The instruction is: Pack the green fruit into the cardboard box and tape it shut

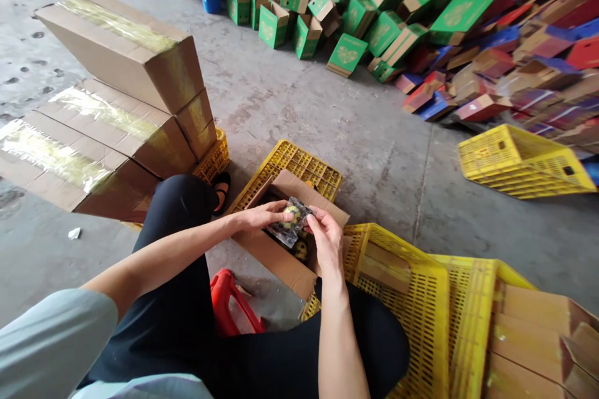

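Between both hands is a crinkled clear plastic bag (297, 214) with something yellow and dark inside, whose kind I cannot make out. My left hand (264, 216) grips its left side, fingers on top. My right hand (326, 234) pinches its right edge between thumb and fingers. Directly below, an open cardboard box (276, 265) has its flaps spread outward. Inside it, partly hidden by my hands, lie more plastic and a round yellow-and-dark piece (300, 250). The box rests on or against a yellow plastic crate (304, 162); the contact is hidden.
Taped cartons (126, 62) are stacked at left. Yellow crates (402, 299) with cardboard stand close on my right, another crate (519, 162) farther off. A red stool (229, 302) is between my legs. Green boxes (346, 53) and red-and-blue boxes (486, 106) are heaped at the back.
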{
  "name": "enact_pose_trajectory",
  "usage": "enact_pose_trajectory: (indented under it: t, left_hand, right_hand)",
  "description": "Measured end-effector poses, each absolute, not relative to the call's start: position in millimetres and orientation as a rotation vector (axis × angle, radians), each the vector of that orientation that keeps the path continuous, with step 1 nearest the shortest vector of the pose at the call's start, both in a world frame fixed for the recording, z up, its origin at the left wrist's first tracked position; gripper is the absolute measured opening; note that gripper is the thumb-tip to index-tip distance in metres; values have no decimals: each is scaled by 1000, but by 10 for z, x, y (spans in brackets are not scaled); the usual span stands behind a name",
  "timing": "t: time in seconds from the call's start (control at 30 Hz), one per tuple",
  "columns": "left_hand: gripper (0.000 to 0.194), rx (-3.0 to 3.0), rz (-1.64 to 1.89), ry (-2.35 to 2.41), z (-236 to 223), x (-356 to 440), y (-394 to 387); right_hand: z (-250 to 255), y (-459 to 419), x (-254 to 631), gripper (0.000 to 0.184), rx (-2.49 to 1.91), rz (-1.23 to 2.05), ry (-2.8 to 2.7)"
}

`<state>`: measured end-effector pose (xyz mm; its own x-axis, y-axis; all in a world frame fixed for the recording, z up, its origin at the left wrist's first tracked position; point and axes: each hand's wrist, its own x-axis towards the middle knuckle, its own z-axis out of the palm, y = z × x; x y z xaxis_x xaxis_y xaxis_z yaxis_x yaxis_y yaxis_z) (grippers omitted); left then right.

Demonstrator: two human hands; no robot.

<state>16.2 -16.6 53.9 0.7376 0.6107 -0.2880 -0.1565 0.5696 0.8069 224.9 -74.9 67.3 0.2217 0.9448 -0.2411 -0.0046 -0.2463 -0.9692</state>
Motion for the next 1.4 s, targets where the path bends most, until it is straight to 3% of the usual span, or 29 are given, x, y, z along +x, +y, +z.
enact_pose_trajectory:
  t: [0.27, 0.5, 0.73, 1.0, 1.4]
  left_hand:
    - [66, 923, 457, 514, 575, 185, -115]
    - [82, 881, 420, 588, 503, 117, -84]
    - [64, 801, 557, 697, 503, 135, -34]
    - [51, 961, 728, 805, 426, 123, 6]
    - [51, 933, 906, 843, 414, 101, 37]
  right_hand:
    - [685, -759, 2289, 62, -1540, 1216, -836]
    - [734, -762, 2329, 46, -1503, 1395, -828]
    - [707, -758, 2424, 40, -1489, 1169, -726]
    - [676, -733, 2385, 37, -1438, 1197, -751]
    - [755, -771, 2430, 47, -1484, 1330, -753]
